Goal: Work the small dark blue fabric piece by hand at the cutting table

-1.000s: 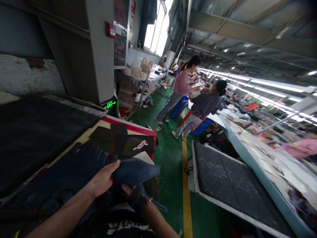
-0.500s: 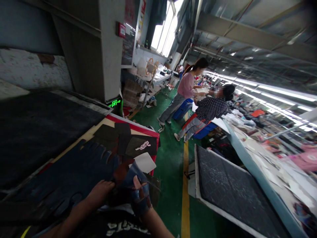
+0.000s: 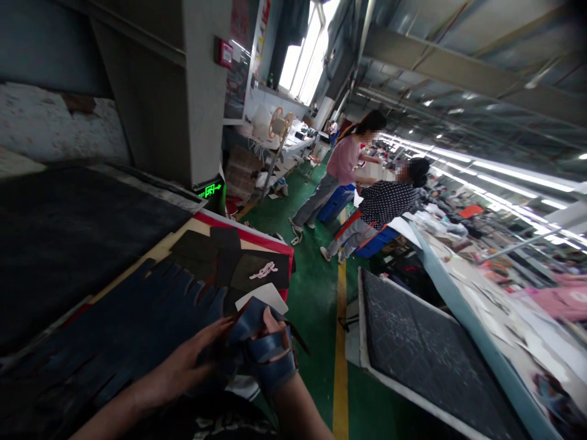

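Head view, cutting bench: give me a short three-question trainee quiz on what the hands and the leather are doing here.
1. True or false: the right hand grips a bundle of dark blue cut pieces.
2. What does the left hand rest on? A) the white card B) the large dark blue leather sheet C) the yellow floor line
3. Fill in: the white card lies just beyond the ____ hand.

Key
1. True; the blue strips wrap around its fingers.
2. B; the palm lies on the large dark blue leather sheet, with fingertips reaching toward the bundle.
3. right
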Demonstrator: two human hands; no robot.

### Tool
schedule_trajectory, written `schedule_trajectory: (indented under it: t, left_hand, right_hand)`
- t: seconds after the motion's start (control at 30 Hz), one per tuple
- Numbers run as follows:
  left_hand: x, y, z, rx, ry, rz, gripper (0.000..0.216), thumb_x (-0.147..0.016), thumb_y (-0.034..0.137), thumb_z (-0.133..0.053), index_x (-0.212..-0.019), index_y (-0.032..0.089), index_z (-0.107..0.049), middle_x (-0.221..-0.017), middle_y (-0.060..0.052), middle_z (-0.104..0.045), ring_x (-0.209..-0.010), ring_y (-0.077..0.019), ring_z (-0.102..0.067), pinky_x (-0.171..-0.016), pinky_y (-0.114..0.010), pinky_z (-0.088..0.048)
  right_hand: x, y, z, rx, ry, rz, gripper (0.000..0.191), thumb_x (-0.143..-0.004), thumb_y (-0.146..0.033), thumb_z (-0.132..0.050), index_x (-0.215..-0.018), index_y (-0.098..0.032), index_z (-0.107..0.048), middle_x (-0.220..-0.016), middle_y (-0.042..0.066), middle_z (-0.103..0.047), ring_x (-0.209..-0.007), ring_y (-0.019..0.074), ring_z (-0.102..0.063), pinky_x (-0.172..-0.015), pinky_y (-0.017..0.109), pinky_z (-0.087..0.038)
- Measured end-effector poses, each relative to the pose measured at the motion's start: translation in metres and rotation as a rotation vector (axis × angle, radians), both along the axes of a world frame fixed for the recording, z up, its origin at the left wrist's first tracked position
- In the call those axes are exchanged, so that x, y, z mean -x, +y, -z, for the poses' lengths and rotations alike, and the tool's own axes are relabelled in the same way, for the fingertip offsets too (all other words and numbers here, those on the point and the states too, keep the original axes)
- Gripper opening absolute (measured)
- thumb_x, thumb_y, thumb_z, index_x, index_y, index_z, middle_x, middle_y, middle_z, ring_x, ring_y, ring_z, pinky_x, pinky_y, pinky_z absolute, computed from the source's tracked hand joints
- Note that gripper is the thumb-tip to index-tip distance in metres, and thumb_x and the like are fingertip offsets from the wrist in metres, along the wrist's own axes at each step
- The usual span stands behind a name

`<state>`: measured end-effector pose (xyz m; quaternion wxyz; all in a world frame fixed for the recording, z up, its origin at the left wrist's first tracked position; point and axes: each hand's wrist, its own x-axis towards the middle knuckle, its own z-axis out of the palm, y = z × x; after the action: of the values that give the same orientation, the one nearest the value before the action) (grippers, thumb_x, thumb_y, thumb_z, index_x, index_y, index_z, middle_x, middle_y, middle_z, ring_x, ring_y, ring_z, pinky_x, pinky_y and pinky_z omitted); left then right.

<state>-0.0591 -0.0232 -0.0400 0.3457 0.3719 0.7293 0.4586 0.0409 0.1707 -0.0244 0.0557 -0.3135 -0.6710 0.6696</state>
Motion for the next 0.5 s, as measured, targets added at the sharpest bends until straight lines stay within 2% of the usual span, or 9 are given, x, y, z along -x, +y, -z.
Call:
schedule_trajectory:
  t: [0.03, 0.1, 0.17, 0.23, 0.33, 0.4, 0.5]
  left_hand:
    - [-0.002, 0.008, -0.014, -0.046, -0.013, 0.034, 0.054, -0.080, 0.037, -0.061, -0.132, 0.030, -0.049, -0.145, -0.005, -0.048, -0.133, -0.0269, -0.042, -0.111, -0.037, -0.032]
    - [-0.005, 0.019, -0.032, -0.075, -0.071, 0.072, 0.030, -0.083, 0.039, -0.056, -0.108, 0.025, -0.067, -0.114, -0.006, -0.069, -0.108, -0.0249, -0.061, -0.094, -0.031, -0.045]
    - [-0.008, 0.022, -0.036, -0.078, -0.132, 0.047, 0.024, -0.084, 0.040, -0.055, -0.086, 0.022, -0.071, -0.085, -0.003, -0.071, -0.083, -0.0215, -0.065, -0.077, -0.027, -0.048]
    - [-0.009, 0.019, -0.033, -0.079, -0.220, -0.058, 0.026, -0.082, 0.042, -0.057, -0.081, 0.021, -0.071, -0.080, -0.001, -0.070, -0.079, -0.0205, -0.064, -0.073, -0.025, -0.047]
    - [-0.010, 0.015, -0.027, -0.078, -0.367, -0.274, 0.028, -0.078, 0.046, -0.061, -0.083, 0.021, -0.071, -0.079, 0.000, -0.070, -0.076, -0.0194, -0.062, -0.070, -0.024, -0.047]
    - [-0.012, 0.015, -0.026, -0.082, -0.403, -0.345, 0.029, -0.077, 0.048, -0.062, -0.079, 0.021, -0.071, -0.073, 0.000, -0.068, -0.072, -0.0184, -0.059, -0.067, -0.023, -0.047]
    - [-0.016, 0.019, -0.026, -0.103, -0.413, -0.383, 0.029, -0.073, 0.049, -0.067, -0.075, 0.020, -0.070, -0.071, 0.000, -0.068, -0.073, -0.0187, -0.060, -0.070, -0.023, -0.047]
  right_hand:
    - [0.003, -0.001, -0.001, 0.028, -0.007, 0.015, 0.053, -0.092, -0.057, -0.028, -0.098, -0.017, -0.063, -0.079, 0.010, -0.064, -0.076, 0.0232, -0.062, -0.065, 0.032, -0.052]
    - [0.006, -0.003, -0.006, 0.070, 0.003, 0.023, 0.054, -0.090, -0.060, -0.029, -0.092, -0.018, -0.064, -0.074, 0.009, -0.062, -0.071, 0.0225, -0.061, -0.063, 0.033, -0.052]
    - [0.005, -0.003, -0.013, 0.179, 0.079, 0.037, 0.057, -0.090, -0.062, -0.026, -0.090, -0.018, -0.063, -0.078, 0.010, -0.063, -0.071, 0.0227, -0.061, -0.066, 0.036, -0.053]
    - [0.002, -0.005, -0.020, 0.289, 0.187, 0.016, 0.053, -0.089, -0.062, -0.031, -0.093, -0.020, -0.063, -0.088, 0.011, -0.064, -0.078, 0.0230, -0.062, -0.072, 0.038, -0.053]
    - [-0.005, -0.011, -0.023, 0.352, 0.224, -0.119, 0.040, -0.081, -0.056, -0.057, -0.100, -0.023, -0.065, -0.099, 0.009, -0.065, -0.085, 0.0210, -0.063, -0.071, 0.033, -0.053]
    - [-0.011, -0.017, -0.018, 0.366, 0.171, -0.206, 0.041, -0.073, -0.052, -0.068, -0.098, -0.020, -0.067, -0.090, 0.007, -0.066, -0.076, 0.0176, -0.063, -0.064, 0.028, -0.051]
    - [-0.017, -0.026, -0.008, 0.350, 0.123, -0.180, 0.044, -0.068, -0.054, -0.072, -0.087, -0.015, -0.065, -0.073, 0.004, -0.064, -0.059, 0.0126, -0.060, -0.056, 0.024, -0.048]
